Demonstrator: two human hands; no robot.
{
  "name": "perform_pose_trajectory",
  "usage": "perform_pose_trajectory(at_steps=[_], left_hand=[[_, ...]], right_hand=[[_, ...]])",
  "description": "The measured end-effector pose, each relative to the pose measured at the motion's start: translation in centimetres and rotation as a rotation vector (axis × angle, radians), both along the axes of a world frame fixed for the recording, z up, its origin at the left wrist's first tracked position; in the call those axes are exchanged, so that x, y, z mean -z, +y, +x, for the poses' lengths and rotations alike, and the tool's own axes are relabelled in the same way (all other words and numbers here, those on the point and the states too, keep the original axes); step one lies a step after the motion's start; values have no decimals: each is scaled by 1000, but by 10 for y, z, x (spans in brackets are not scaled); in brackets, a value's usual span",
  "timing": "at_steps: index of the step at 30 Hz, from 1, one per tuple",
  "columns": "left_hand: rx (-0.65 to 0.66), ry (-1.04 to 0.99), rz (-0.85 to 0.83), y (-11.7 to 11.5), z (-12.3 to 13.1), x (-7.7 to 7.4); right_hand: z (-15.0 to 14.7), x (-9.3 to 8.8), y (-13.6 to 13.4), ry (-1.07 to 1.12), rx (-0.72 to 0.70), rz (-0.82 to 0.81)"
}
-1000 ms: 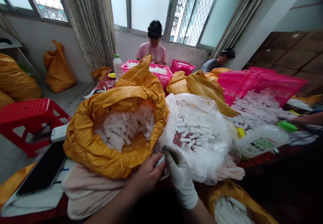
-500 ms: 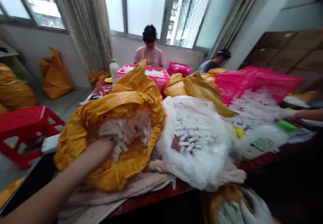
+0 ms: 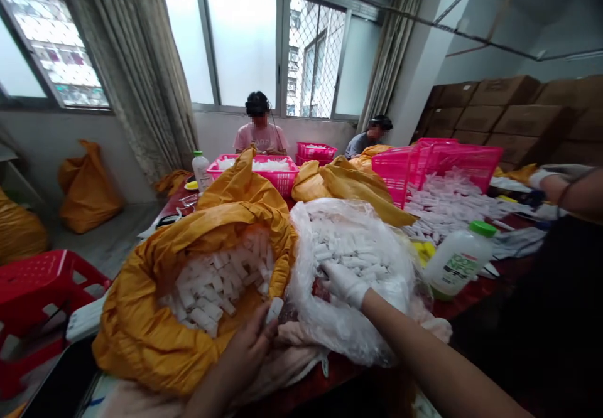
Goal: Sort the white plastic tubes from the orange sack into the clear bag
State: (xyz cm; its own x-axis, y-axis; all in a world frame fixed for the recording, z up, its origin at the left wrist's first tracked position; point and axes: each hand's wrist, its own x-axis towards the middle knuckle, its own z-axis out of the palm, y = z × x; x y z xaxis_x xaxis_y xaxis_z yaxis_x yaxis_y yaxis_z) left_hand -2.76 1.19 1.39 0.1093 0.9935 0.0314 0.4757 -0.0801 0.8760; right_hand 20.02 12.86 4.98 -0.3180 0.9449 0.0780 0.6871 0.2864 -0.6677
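My bare left hand [image 3: 252, 337] is closed on a small white plastic tube [image 3: 274, 310], held at the near right rim of a yellow woven sack [image 3: 136, 286]. Inside this sack lies a heap of short, wide translucent white pieces [image 3: 211, 292]. My right hand [image 3: 347, 284], in a white glove, reaches into a clear plastic bag [image 3: 325, 336]. Its fingers look apart and point left, close to the slim white tubes [image 3: 358, 251] there; the fingertips are partly hidden.
A white bottle with a green cap [image 3: 459, 258] stands right of the plastic bag. Pink baskets [image 3: 277, 179] and loose white tubes [image 3: 438, 201] lie farther back. One person sits across the table, another farther right; a gloved hand [image 3: 549, 176] shows at right. A red stool [image 3: 42, 280] stands left.
My left hand has come out of the yellow sack toward its near right rim with a tube. My right hand has risen from the lower sack into the plastic bag. The view has shifted.
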Motion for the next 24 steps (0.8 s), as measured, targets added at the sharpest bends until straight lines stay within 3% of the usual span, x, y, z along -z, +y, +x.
perform_pose_trajectory(at_steps=[2, 5, 7, 9, 13, 16, 20, 24], left_hand=[[12, -32, -1, -6, 5, -1], [39, -51, 18, -12, 10, -6], [59, -63, 20, -14, 12, -12], [80, -65, 8, -15, 12, -17], [198, -85, -19, -14, 10, -25], [270, -225, -93, -13, 14, -23], [211, -375, -112, -12, 24, -16], [193, -280, -51, -13, 26, -16]], right_hand=[[-11, -9, -17, 147, -23, -76], [-35, -20, -49, 641, 74, -173], [-50, -20, -65, 957, 177, -153], [-59, -14, -75, 1100, 240, -104], [-61, 2, -82, 1181, 280, -148], [-60, 12, -86, 1106, 212, -153], [-58, 19, -94, 914, 45, 25], [-54, 23, -96, 896, 161, 184]])
